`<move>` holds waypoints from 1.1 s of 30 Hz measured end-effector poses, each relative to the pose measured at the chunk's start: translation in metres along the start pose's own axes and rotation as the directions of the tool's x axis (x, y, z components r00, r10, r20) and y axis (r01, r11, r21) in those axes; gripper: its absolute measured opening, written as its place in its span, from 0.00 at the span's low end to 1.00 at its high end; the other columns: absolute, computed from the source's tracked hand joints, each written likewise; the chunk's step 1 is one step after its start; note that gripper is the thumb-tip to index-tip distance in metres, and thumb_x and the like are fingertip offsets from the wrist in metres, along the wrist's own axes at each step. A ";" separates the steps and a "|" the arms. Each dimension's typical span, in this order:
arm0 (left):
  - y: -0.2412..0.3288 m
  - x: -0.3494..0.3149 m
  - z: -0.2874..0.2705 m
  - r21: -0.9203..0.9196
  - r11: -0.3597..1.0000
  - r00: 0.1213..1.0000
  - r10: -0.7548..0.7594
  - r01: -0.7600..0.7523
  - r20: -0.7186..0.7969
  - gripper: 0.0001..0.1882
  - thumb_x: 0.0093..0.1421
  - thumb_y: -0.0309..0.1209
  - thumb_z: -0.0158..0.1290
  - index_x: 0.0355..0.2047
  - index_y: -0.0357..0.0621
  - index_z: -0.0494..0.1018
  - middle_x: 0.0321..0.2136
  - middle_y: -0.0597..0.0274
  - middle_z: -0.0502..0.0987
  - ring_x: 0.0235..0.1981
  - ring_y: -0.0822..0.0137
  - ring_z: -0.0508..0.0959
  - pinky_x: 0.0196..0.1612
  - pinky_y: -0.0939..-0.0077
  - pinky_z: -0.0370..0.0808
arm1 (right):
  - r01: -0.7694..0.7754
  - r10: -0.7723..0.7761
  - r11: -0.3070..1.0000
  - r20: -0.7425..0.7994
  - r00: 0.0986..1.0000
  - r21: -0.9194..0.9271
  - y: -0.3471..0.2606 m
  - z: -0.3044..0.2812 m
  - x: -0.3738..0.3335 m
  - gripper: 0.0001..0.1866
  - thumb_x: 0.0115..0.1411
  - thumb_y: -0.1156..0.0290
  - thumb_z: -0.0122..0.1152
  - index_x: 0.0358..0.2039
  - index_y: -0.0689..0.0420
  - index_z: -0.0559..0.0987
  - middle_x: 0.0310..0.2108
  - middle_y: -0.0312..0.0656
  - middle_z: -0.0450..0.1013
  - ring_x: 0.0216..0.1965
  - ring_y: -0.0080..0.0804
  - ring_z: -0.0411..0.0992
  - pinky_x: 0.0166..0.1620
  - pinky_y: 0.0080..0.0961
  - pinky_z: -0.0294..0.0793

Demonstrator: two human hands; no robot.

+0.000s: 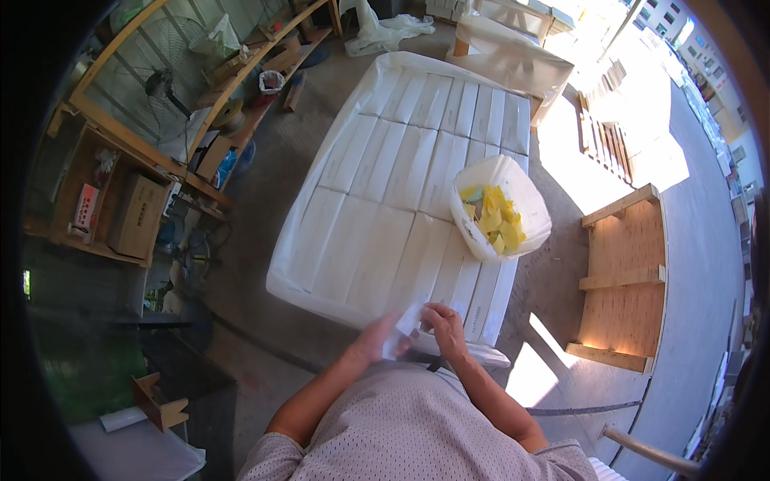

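Close to my body, at the near edge of a stack of long white boxes, both hands are together. My left hand is closed on a small white sheet, perhaps paper or film. Just right of the sheet, my right hand has its fingers curled into a pinch; whatever lies between them is too small to make out. Clear plastic film wraps round the sides of the stack. A translucent white bin with yellow paper scraps inside rests on the boxes at the right.
Wooden shelving with a fan and cartons runs along the left. A wooden crate panel stands on the right, with a slatted pallet beyond. Behind the stack is another film-covered load. A metal rail is at lower right.
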State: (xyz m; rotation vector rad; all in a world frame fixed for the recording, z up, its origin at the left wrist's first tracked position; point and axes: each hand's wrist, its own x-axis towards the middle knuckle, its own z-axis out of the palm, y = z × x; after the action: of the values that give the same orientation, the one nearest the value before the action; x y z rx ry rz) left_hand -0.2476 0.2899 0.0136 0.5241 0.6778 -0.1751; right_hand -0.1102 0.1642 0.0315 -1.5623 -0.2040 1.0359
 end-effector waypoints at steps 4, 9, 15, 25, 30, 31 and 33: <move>0.001 -0.002 0.000 0.026 0.999 0.998 0.047 -0.046 -0.044 0.23 0.70 0.49 0.39 0.46 0.42 0.72 0.31 0.53 0.78 0.20 0.64 0.75 0.15 0.76 0.66 | -0.001 0.009 0.994 0.066 0.998 -0.111 -0.002 0.000 0.002 0.14 0.60 0.67 0.58 0.38 0.65 0.81 0.26 0.37 0.75 0.28 0.21 0.70 0.35 0.21 0.70; -0.002 0.001 0.006 0.177 0.976 0.978 0.155 -0.130 -0.137 0.15 0.67 0.44 0.49 0.42 0.46 0.73 0.30 0.64 0.78 0.20 0.73 0.73 0.15 0.80 0.64 | 0.052 -0.016 0.947 0.115 0.993 -0.318 -0.005 0.003 0.000 0.16 0.60 0.67 0.58 0.41 0.66 0.81 0.27 0.39 0.77 0.31 0.23 0.74 0.36 0.22 0.72; 0.007 -0.004 0.003 0.300 0.953 0.981 0.105 -0.052 -0.163 0.17 0.65 0.46 0.51 0.44 0.48 0.74 0.34 0.67 0.76 0.32 0.74 0.74 0.25 0.75 0.70 | -0.168 0.129 0.972 0.222 0.966 0.167 -0.011 -0.004 0.001 0.15 0.61 0.64 0.59 0.40 0.64 0.81 0.30 0.39 0.77 0.32 0.25 0.73 0.38 0.22 0.72; 0.010 -0.011 0.004 0.337 0.941 0.978 0.102 -0.035 -0.183 0.17 0.64 0.47 0.51 0.42 0.47 0.74 0.30 0.68 0.74 0.27 0.75 0.73 0.22 0.79 0.68 | -0.185 0.151 0.979 0.300 0.942 0.085 -0.011 -0.005 0.005 0.14 0.61 0.65 0.60 0.37 0.64 0.81 0.30 0.40 0.77 0.31 0.25 0.72 0.38 0.22 0.71; 0.011 -0.013 0.005 0.361 0.930 0.977 0.132 -0.063 -0.168 0.13 0.64 0.44 0.53 0.40 0.49 0.75 0.28 0.70 0.75 0.26 0.76 0.73 0.21 0.77 0.69 | -0.111 0.135 0.988 0.272 0.953 -0.103 -0.014 -0.003 0.004 0.14 0.61 0.64 0.60 0.35 0.64 0.81 0.30 0.39 0.76 0.31 0.25 0.72 0.38 0.22 0.71; 0.011 -0.013 0.005 0.365 0.929 0.980 0.126 -0.062 -0.153 0.12 0.64 0.43 0.54 0.39 0.51 0.75 0.28 0.71 0.75 0.28 0.76 0.74 0.23 0.75 0.71 | -0.125 0.133 0.991 0.282 0.950 -0.048 -0.015 -0.004 0.002 0.14 0.61 0.64 0.60 0.35 0.64 0.81 0.30 0.39 0.76 0.31 0.25 0.72 0.38 0.22 0.71; 0.011 -0.013 0.004 0.394 0.917 0.972 0.147 -0.063 -0.186 0.12 0.63 0.43 0.55 0.39 0.50 0.75 0.29 0.70 0.76 0.28 0.76 0.74 0.23 0.74 0.72 | -0.128 0.115 0.992 0.287 0.951 0.024 -0.017 -0.004 -0.002 0.14 0.61 0.64 0.60 0.35 0.63 0.82 0.30 0.38 0.76 0.31 0.25 0.72 0.38 0.22 0.71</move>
State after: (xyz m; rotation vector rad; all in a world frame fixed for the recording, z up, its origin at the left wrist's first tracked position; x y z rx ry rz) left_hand -0.2518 0.2971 0.0294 0.9682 0.8265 -0.1527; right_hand -0.1015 0.1653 0.0465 -1.3965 -0.2851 1.3554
